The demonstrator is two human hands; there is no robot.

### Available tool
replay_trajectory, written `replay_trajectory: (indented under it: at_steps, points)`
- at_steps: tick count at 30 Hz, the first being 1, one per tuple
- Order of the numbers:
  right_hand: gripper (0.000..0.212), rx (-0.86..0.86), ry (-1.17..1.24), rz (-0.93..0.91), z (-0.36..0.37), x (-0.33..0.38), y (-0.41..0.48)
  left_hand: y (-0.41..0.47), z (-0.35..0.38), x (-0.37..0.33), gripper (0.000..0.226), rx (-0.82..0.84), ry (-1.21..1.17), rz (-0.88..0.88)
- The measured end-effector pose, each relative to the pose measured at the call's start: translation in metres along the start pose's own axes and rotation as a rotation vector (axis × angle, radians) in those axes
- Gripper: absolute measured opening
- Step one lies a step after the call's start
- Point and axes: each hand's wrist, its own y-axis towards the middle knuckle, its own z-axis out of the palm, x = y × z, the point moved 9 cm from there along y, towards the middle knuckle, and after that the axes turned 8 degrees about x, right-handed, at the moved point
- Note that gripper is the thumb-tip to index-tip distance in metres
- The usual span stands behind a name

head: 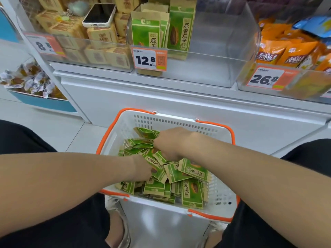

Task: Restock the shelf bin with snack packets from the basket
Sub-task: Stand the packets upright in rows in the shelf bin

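Packets (194, 170) in basket (179, 121) bury left hand (141, 167) and right hand (170, 140), fingers perhaps curled; grip unclear.

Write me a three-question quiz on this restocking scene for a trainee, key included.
1. True or false: the left hand and the right hand are both inside the basket.
2. The tag on the shelf bin that holds green packets reads: A) 8.8 B) 12.8 C) 26.8
3. Fill in: on the tan boxes left of that bin lies a ____.
Key: 1 true; 2 B; 3 phone.
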Motion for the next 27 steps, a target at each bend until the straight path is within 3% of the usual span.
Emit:
replay_trajectory:
  at_steps: [3, 7, 10, 13, 17, 21, 24, 27]
  points:
    - [0.008, 0.049, -0.007, 0.008, 0.005, -0.002, 0.003, -0.005, -0.013, 0.010, 0.020, -0.052, -0.074, -0.055]
    - [0.007, 0.148, -0.001, 0.035, 0.013, -0.011, 0.003, -0.029, -0.046, 0.047, 0.006, -0.120, -0.390, -0.093]
    - [0.016, 0.279, -0.001, 0.086, 0.029, -0.022, 0.004, -0.041, -0.062, 0.084, 0.019, -0.284, -0.674, -0.152]
    - [0.028, 0.283, 0.130, 0.122, 0.032, -0.041, -0.001, -0.055, -0.075, 0.119, 0.027, -0.481, -0.900, -0.201]
    - [0.041, 0.056, 0.490, 0.177, 0.011, -0.079, -0.007, -0.080, -0.091, 0.151, 0.024, -0.714, -1.123, -0.207]
    - [0.024, -0.179, 0.899, 0.221, 0.004, -0.117, -0.014, -0.097, -0.090, 0.170, 0.017, -0.883, -1.354, -0.212]
    - [0.029, -0.314, 1.299, 0.212, 0.007, -0.133, -0.024, -0.109, -0.088, 0.179, 0.013, -1.091, -1.557, -0.224]
    - [0.032, -0.515, 1.501, 0.203, -0.004, -0.146, -0.035, -0.121, -0.086, 0.187, 0.031, -1.277, -1.672, -0.276]
